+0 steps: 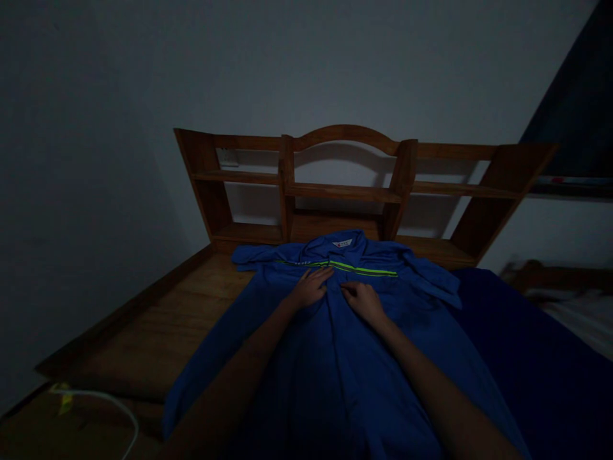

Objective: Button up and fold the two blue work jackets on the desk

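Observation:
A blue work shirt [306, 358] is spread front side up, its collar towards the shelf and a white label [342, 243] showing inside the neck. A yellow-green stripe [366, 269] crosses its chest. My left hand [310, 287] lies on the left front panel just below the stripe, fingers stretched towards the front opening. On the other side of the opening, my right hand [364, 300] has its fingers curled and pinched at the cloth near the front edge. Dim light hides the exact hold and any buttons.
Under the shirt is a wooden board surface [191, 313], with a wooden shelf unit [345, 191] at its far end against the wall. Dark blue cloth [522, 358] lies at the right. A white cable [112, 399] curves at the lower left.

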The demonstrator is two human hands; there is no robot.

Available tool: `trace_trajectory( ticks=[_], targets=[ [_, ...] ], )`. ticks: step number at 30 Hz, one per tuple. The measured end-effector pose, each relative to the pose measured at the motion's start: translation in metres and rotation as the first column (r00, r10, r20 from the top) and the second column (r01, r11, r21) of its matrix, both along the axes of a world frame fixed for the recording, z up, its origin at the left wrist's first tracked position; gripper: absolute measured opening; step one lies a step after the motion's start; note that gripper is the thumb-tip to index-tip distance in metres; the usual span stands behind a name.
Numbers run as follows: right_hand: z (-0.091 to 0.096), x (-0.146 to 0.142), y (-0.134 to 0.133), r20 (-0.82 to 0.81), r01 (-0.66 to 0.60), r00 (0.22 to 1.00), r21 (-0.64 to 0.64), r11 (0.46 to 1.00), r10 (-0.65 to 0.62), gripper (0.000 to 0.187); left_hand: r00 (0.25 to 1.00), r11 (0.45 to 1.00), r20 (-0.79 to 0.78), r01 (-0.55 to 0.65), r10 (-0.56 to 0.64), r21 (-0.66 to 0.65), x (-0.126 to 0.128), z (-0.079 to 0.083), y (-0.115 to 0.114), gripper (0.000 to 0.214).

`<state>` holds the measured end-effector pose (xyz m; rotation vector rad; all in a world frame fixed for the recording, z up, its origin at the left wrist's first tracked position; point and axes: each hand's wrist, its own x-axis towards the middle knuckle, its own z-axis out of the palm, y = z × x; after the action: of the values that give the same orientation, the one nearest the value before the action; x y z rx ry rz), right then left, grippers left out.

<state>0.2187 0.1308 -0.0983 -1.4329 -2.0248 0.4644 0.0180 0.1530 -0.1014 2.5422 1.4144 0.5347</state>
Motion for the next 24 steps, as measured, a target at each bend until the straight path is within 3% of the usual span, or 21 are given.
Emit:
trace_trajectory(
  ticks=[3, 8, 11, 16, 20, 24],
  targets=[
    [0.004, -0.002, -0.005, 0.066, 0.015, 0.998, 0.016, 1.000, -0.016, 0.034, 0.997, 0.997, 0.077, -0.033, 0.028, 0.070, 0.000, -0.002, 0.001, 0.055],
    [0.010, -0.008, -0.011, 0.266, 0.045, 0.962, 0.071, 0.996, -0.063, 0.047, 0.920, 0.953, 0.380, -0.193, 0.092, 0.235, -0.001, 0.003, 0.005, 0.039],
    [0.011, -0.010, -0.012, 0.341, 0.044, 0.938, 0.081, 0.996, -0.069, 0.043, 0.878, 0.951, 0.465, -0.229, 0.111, 0.206, -0.003, 0.003, 0.009, 0.034],
    [0.008, -0.009, -0.013, 0.367, 0.045, 0.928, 0.082, 0.996, -0.072, 0.038, 0.904, 0.990, 0.423, -0.117, 0.070, 0.085, -0.003, -0.006, 0.013, 0.037],
    [0.015, -0.010, -0.010, 0.340, 0.050, 0.938, 0.062, 0.997, -0.069, 0.037, 0.895, 0.996, 0.442, -0.080, 0.053, 0.041, -0.001, -0.006, 0.013, 0.034],
    [0.051, -0.021, -0.033, 0.073, 0.016, 0.997, 0.158, 0.987, -0.028, 0.032, 0.893, 0.999, 0.448, -0.048, 0.045, -0.004, -0.002, -0.004, 0.013, 0.032]
  ],
)
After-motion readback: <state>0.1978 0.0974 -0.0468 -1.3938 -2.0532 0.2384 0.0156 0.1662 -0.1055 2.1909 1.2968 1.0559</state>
